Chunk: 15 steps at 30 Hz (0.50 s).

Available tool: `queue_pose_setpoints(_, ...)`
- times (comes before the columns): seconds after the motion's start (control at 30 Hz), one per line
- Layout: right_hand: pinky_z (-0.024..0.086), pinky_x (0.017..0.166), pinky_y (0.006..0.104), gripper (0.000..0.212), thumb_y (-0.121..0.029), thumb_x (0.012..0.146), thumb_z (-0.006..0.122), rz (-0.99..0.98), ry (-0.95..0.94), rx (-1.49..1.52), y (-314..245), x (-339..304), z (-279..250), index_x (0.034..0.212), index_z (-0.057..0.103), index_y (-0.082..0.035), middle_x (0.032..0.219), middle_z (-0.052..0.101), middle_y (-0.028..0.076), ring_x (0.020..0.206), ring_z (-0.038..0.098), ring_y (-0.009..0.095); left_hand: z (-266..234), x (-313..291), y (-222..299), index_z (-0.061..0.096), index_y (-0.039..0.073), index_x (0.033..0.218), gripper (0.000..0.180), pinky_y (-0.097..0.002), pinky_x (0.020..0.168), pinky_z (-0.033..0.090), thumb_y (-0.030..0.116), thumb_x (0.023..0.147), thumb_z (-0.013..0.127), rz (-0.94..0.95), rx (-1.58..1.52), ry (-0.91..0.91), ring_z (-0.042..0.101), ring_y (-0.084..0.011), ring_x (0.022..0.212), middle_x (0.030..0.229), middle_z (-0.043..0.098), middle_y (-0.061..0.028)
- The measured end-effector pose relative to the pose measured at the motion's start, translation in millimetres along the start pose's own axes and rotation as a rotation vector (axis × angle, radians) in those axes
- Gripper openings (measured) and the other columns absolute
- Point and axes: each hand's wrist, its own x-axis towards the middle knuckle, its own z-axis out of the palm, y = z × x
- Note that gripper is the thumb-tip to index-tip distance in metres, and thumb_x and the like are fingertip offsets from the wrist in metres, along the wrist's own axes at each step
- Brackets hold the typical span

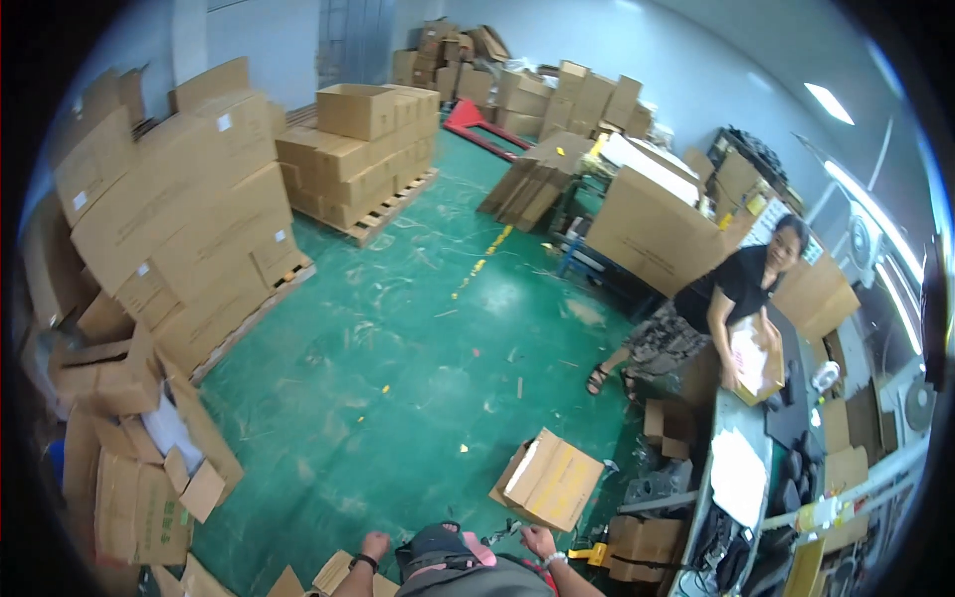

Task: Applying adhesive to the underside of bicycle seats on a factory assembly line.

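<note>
My left hand [375, 545] hangs low at the bottom of the head view, a dark band on its wrist. Its fingers are curled in, and nothing shows in them. My right hand [538, 542] is closed too, just below the near edge of a cardboard box [559, 485] on the floor. A small greyish thing [506, 530] shows beside its fingers; whether they hold it is unclear. Close to the right wrist is a yellow tool [589, 554], its kind hard to make out.
Stacked cartons [189, 229] line the left, with a loaded pallet [370, 221] and red pallet jack [477, 127] farther back. To the right, a person [731, 298] in black handles an open box [753, 360] at a long table [731, 423]. Open cartons [139, 497] lie at lower left.
</note>
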Motion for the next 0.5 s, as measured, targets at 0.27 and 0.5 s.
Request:
queue_pose_setpoints(0.27,0.048,0.067,0.0448,0.057,-0.048,0.088,0.044,0.089,0.265,0.079,-42,96,-70,0.075,0.065,0.003,0.072,0.063,0.025,0.071,0.063,0.037,4,74,187,0.055,0.001,0.072,0.039,-0.0302,0.049,0.047,0.031,0.095,0.044,0.102,-0.41,-0.172,0.063,-0.0177,0.059,0.061,0.059,-0.0083)
queue_pose_setpoints(0.5,0.045,0.081,0.0501,0.051,-0.038,0.093,0.035,0.154,0.292,-0.104,38,167,-95,0.087,0.063,0.004,0.092,0.06,0.033,0.096,0.059,0.046,7,131,194,0.054,0.001,0.065,0.046,-0.0377,0.049,0.05,0.036,0.094,0.047,0.116,-0.022,-0.033,0.06,-0.0255,0.047,0.054,0.056,-0.0096)
